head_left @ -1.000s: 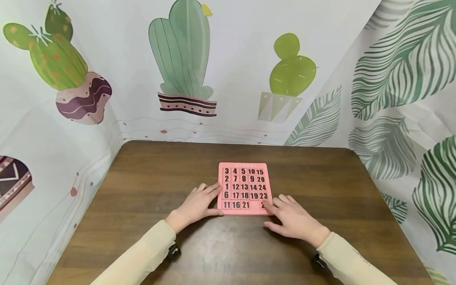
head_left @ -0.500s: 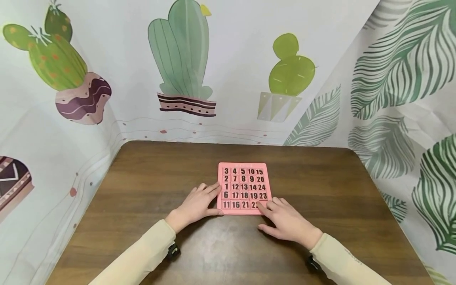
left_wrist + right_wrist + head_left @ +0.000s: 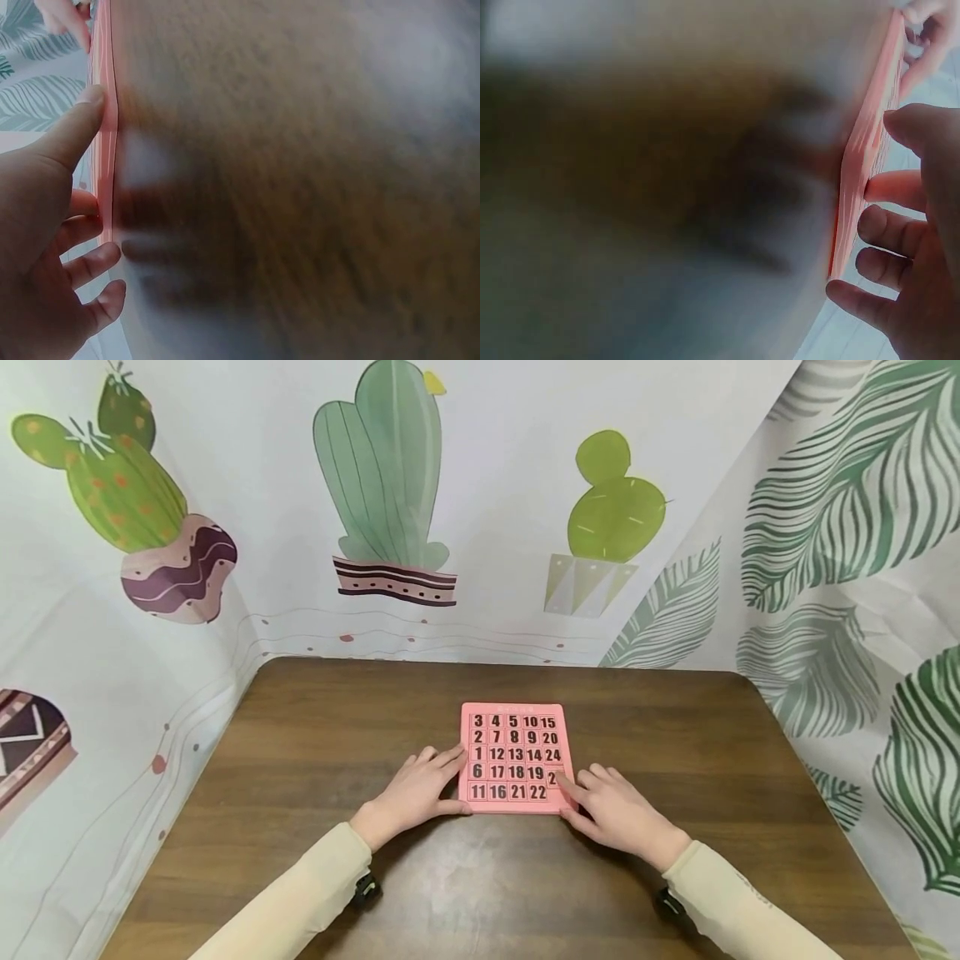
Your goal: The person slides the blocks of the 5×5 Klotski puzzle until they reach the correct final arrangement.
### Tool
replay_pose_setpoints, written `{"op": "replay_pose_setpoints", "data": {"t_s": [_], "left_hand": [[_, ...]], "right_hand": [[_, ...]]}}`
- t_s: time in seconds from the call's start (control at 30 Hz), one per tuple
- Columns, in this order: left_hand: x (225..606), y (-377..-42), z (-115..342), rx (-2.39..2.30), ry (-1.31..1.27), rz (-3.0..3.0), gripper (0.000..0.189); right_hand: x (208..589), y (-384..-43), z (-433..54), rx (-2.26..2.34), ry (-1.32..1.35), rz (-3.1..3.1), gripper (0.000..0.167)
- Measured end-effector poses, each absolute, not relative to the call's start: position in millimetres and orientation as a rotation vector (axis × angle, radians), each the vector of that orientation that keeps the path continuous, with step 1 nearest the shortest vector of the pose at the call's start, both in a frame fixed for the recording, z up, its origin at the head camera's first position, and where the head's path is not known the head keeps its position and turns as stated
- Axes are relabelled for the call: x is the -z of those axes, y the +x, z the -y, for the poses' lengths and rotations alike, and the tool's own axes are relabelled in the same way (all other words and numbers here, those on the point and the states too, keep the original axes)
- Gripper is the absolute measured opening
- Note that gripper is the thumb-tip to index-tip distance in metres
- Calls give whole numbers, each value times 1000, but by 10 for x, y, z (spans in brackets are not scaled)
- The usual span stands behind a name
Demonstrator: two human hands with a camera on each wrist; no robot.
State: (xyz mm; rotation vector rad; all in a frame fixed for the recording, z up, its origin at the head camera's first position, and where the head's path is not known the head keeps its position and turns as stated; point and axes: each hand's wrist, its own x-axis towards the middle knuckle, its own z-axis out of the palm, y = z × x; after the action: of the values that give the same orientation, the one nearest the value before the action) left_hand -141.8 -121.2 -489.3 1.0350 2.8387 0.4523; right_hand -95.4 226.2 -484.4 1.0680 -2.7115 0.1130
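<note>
A pink number slide puzzle (image 3: pixel 513 807) lies flat on the table in the head view. My left hand (image 3: pixel 412 793) steadies its left side, thumb at the lower left corner and fingertips along the edge. In the left wrist view the thumb (image 3: pixel 79 127) rests against the pink frame. The index fingertip of my right hand (image 3: pixel 618 810) presses on a tile (image 3: pixel 552 778) in the right column. Only a "2" shows on that tile, and it sits a little below its row. My right thumb is at the puzzle's lower right corner, the other fingers loosely bent in the right wrist view.
The brown wooden table (image 3: pixel 480 893) spreads around the puzzle. Behind and beside it hangs white cloth (image 3: pixel 510 510) printed with cacti and leaves. Each wrist wears a dark device, such as the left band (image 3: pixel 367 890).
Tile 22 has slid left beside 21. My right index finger has then moved up to tile 23, which has shifted slightly down. My left hand has stayed in place.
</note>
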Motion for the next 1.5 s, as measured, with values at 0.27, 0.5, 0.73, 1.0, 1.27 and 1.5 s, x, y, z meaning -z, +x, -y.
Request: {"op": "replay_pose_setpoints", "data": {"t_s": [0.27,0.5,0.73,1.0,1.27,1.5], "left_hand": [[4903,-1417,1209,-441,1039,-2851,89],[4909,-1410,1197,-439,1028,-2844,88],[4930,-1420,1202,-440,1026,-2846,90],[4939,-1425,1200,-434,1025,-2848,90],[4947,-1418,1195,-438,1040,-2847,88],[4929,-1418,1201,-451,1035,-2840,88]], "right_hand": [[4807,-873,-2275,-208,1138,2638,37],[4782,-1193,-2226,-195,987,2806,46],[4827,-1150,-2231,-149,986,2857,50],[4784,-1071,-2229,-199,1038,2820,44],[4773,-1467,-2218,-224,892,2948,50],[4794,-1346,-2203,-193,945,2958,49]]}}
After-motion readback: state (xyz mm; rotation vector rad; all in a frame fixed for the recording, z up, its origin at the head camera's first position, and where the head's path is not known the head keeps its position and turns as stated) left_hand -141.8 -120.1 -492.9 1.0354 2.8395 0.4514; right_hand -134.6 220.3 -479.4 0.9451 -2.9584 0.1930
